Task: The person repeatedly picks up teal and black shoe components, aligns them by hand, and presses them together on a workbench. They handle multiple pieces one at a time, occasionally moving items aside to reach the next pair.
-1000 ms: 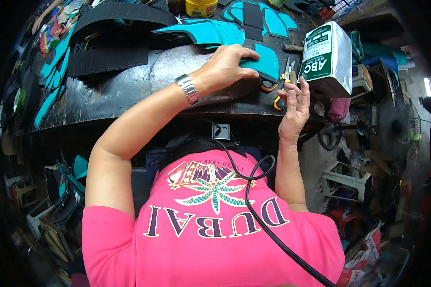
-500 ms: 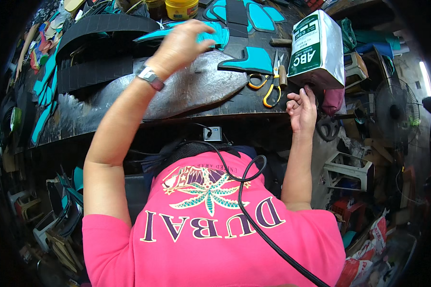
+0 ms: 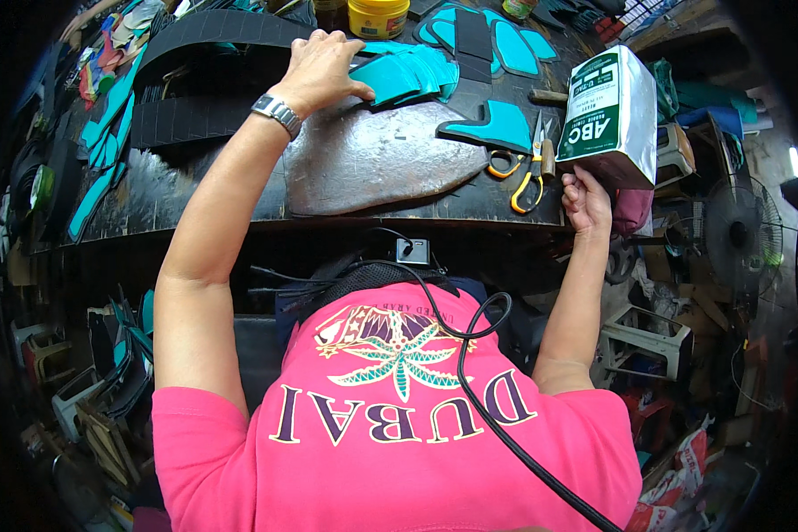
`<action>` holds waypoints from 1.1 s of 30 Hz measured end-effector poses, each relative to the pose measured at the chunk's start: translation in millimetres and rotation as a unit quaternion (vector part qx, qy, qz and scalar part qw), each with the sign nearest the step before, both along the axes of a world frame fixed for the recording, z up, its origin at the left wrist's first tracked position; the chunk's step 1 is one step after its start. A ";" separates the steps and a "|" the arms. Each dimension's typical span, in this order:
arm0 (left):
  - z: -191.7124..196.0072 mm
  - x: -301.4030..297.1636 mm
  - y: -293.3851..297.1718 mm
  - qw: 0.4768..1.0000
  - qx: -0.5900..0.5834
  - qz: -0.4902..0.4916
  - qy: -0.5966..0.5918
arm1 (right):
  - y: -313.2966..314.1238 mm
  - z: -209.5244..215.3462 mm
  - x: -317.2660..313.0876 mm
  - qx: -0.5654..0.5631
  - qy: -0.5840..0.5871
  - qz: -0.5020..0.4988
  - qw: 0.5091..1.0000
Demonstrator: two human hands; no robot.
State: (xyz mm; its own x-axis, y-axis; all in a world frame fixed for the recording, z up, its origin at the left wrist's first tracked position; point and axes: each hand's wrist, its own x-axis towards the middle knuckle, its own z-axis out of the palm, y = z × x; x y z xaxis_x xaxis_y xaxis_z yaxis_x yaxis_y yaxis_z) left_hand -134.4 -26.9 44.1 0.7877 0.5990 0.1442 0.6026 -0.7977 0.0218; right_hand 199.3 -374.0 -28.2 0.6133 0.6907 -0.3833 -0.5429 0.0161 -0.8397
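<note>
My left hand, wearing a metal-band watch, reaches over the bench with its fingers spread and its thumb apart. It is beside an overlapping stack of turquoise pieces and a curved black strip marked with lines. Whether the fingertips touch either one is hard to tell. My right hand is at the bench's front edge, fingers curled in, right beside the lower edge of a white and green metal can. Nothing shows in it. Between the hands, a smooth grey slab lies flat.
Right of the slab lie a black-edged turquoise piece, scissors with yellow-black handles and a wooden-handled tool. A yellow tub stands at the back. Off the bench's right are a fan and a stool.
My left hand has come down beside the turquoise stack, its fingers spreading. My right hand's fingers have curled in further beside the can. The whole view has shifted slightly.
</note>
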 end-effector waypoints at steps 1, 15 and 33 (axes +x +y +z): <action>-1.1 0.5 -0.2 1.000 0.011 -0.006 -0.007 | -2.8 -1.2 -2.6 0.043 0.029 -0.016 0.999; -21.2 6.5 -10.1 0.999 -0.015 -0.029 -0.034 | -5.9 30.9 -116.0 0.171 0.107 0.103 0.974; 38.7 -62.4 -20.1 0.870 -0.115 0.000 -0.480 | 105.3 26.6 -233.1 0.019 -0.745 0.210 0.633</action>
